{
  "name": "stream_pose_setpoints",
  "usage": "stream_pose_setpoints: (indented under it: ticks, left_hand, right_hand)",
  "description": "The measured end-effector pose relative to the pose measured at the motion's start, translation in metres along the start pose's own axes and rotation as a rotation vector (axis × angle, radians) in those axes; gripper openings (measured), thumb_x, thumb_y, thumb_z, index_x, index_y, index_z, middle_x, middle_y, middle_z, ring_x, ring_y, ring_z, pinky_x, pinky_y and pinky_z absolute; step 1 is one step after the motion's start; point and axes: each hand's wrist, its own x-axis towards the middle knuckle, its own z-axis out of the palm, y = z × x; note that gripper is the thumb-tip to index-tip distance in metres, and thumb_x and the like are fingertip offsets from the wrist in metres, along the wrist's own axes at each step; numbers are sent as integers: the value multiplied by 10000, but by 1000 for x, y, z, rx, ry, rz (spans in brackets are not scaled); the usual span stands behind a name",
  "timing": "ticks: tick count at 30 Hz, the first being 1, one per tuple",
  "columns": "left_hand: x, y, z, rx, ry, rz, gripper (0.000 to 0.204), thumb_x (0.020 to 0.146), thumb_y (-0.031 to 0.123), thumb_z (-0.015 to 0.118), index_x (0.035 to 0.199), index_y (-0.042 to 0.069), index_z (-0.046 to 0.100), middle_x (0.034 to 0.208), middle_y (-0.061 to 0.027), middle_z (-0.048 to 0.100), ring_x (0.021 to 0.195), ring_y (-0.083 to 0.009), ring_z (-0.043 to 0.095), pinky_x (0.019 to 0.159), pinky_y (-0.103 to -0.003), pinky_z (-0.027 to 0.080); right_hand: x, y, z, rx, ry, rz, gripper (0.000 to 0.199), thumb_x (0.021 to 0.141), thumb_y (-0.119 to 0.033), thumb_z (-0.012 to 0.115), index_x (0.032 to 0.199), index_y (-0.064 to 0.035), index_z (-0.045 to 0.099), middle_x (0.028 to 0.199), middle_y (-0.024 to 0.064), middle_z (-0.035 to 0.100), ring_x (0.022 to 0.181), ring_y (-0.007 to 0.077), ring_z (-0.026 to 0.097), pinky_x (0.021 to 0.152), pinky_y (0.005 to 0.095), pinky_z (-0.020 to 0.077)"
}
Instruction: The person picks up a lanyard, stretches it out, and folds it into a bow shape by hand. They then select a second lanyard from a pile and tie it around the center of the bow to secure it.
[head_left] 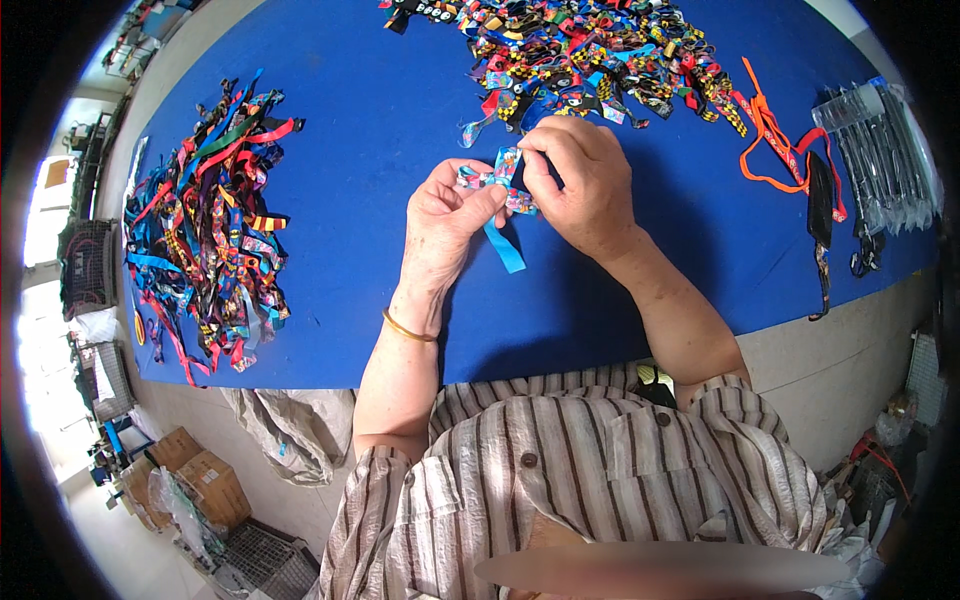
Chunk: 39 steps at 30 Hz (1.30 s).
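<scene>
The left hand [448, 208] is clamped, thumb uppermost, on a blue patterned ribbon [507, 165]; the right hand [585, 180] pinches its upper edge. The ribbon is held over the table [350, 220], loose straps [215, 235] heaped to the left, looped straps [590, 60] piled beyond.

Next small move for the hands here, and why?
Probably a gentle pull by the right hand on the upper end of the blue patterned ribbon, to straighten it. The left hand already pinches it under the thumb, the right fingertips are at that end, and a plain light-blue tail hangs loose below.
</scene>
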Motion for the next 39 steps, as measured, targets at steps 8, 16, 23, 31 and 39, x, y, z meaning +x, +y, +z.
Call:
stream_pose_setpoints:
  ticks: [8,16,23,31,39]
  left_hand:
    - [0,-2,-2,49,26,17,215,872,-11,694,1057,-4,584,831,-85,688,676,-119,630,628,-234,509]
    - [0,-4,-2,48,7,14,209,874,-25,686,1058,-4,590,858,-87,689,695,-116,635,618,-232,517]
    - [-1,-5,-2,50,28,-1,206,876,-30,684,1058,6,594,894,-78,699,756,-108,660,690,-221,533]
    - [-1,-3,2,14,52,60,191,876,2,706,1032,12,595,914,-67,696,800,-106,662,716,-216,532]
    - [1,-6,-7,5,40,63,108,982,116,588,1015,14,594,920,-95,694,777,-168,677,721,-286,558]
  right_hand:
    - [-4,6,-2,355,-98,282,124,799,-36,672,911,-49,621,894,70,643,820,247,641,750,350,494]
    - [-6,2,-4,613,-356,541,91,848,-37,646,933,-6,634,872,68,649,770,157,652,682,290,520]
    - [-5,3,0,389,-119,281,94,842,5,607,934,-2,623,837,88,624,717,182,633,663,308,509]
    - [-4,-3,-6,883,-435,677,190,914,-40,615,1094,11,582,921,42,636,842,99,598,752,259,493]
    - [-10,9,1,1034,-465,832,135,921,-62,617,1031,11,594,861,32,658,771,75,617,665,239,500]
